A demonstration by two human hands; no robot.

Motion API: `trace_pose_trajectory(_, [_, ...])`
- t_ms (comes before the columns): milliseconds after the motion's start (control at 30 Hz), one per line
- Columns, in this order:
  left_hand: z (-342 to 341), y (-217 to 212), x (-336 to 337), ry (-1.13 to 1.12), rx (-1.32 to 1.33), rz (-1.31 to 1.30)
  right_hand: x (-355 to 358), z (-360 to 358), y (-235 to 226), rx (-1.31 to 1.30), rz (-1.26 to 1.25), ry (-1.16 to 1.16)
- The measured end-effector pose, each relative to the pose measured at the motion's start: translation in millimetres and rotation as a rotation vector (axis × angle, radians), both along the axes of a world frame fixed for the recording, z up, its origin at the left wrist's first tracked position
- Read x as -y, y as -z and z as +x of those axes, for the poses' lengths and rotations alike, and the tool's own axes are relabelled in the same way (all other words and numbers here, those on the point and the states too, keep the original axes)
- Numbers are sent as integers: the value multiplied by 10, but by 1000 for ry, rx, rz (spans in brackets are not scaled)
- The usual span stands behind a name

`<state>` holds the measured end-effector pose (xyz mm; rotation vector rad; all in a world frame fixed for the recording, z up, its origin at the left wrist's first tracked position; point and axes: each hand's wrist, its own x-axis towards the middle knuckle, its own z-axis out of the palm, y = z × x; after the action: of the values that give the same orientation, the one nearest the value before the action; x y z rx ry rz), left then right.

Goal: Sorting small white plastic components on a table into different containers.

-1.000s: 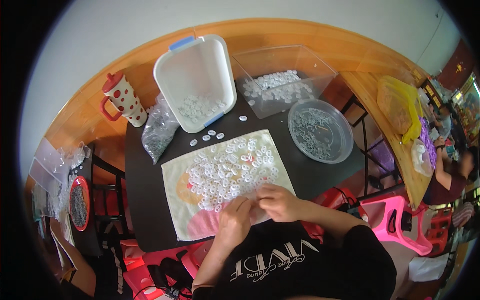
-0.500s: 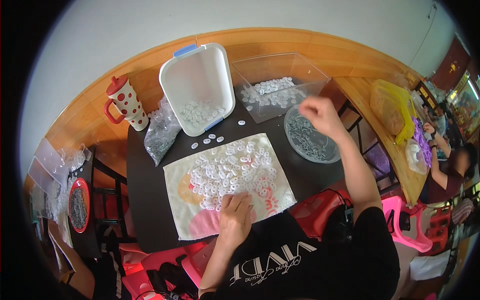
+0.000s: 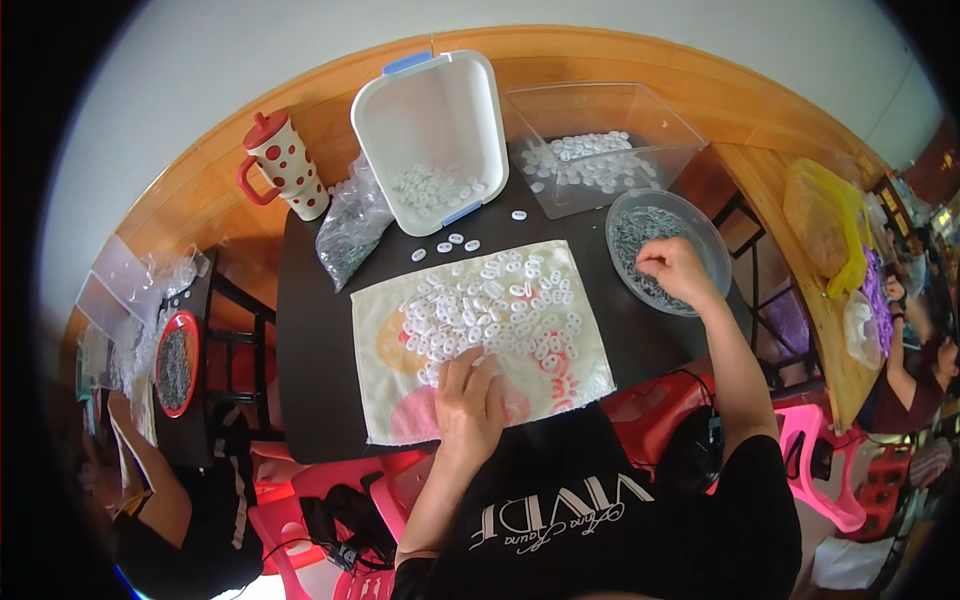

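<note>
A pile of small white oval plastic pieces with two holes [image 3: 470,315] is spread on a cream patterned towel [image 3: 385,340]. At the near edge of the pile rests my left hand [image 3: 468,405], its fingers curled together; whatever is at their tips is hidden. My right hand [image 3: 682,274] is over a round clear tub [image 3: 716,240], which holds many small grey metal pieces, seemingly screws [image 3: 645,228]. Thumb and fingers of that hand are pinched, and anything between them is too small to make out.
Behind the towel stand a tilted white bin [image 3: 430,120], a clear box of white pieces [image 3: 600,190], a plastic bag of grey pieces [image 3: 350,225] and a dotted tumbler [image 3: 288,165]. Several loose ovals [image 3: 456,239] lie nearby. Another person's arm [image 3: 160,490] is at left.
My right hand has come down from above the round tub's rim into the tub area, over the grey pieces. The left hand stays at the pile. The whole view has shifted slightly.
</note>
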<state>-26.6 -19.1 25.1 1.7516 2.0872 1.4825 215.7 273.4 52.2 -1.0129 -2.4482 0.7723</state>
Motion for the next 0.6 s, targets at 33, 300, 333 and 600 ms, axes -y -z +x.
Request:
trace_pose_trajectory(33, [-41, -8, 10, -28, -40, 16, -5, -4, -12, -60, 17, 17])
trace_pose_trajectory(300, [15, -134, -95, 25, -120, -33, 43, 80, 65, -248, -35, 66])
trace_pose_trajectory(333, [38, -140, -113, 25, -171, -65, 54, 81, 62, -251, -35, 65])
trace_pose_trajectory(600, [-87, -75, -101, 42, -249, -104, 48, 147, 27, -238, 44, 2])
